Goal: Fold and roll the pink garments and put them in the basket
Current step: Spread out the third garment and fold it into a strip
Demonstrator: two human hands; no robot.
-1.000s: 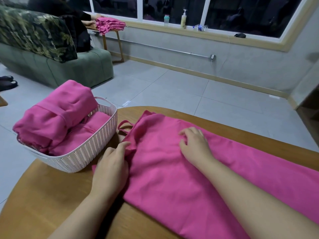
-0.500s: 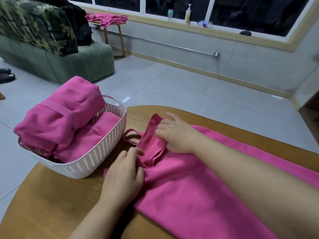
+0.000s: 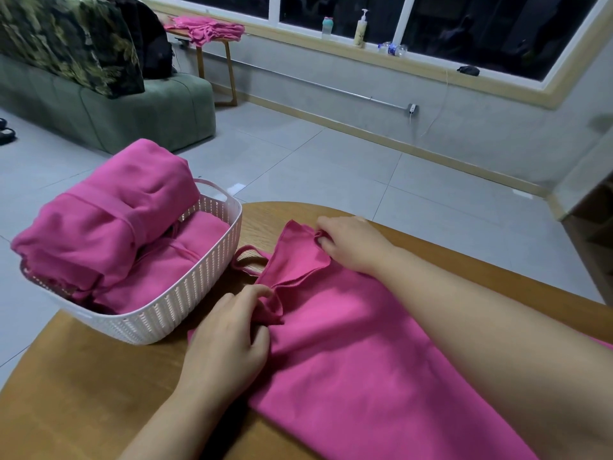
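Here the pink garment [image 3: 381, 353] lies flat, its end bunched.

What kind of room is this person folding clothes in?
Most likely a home living room: a green sofa stands on a tiled floor, and a wide window sill holds a pump bottle.

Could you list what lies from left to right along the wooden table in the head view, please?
White slatted plastic basket holding rolled pink garments → left hand pinching the flat pink garment's near corner → right hand gripping its far corner, all on the round wooden table.
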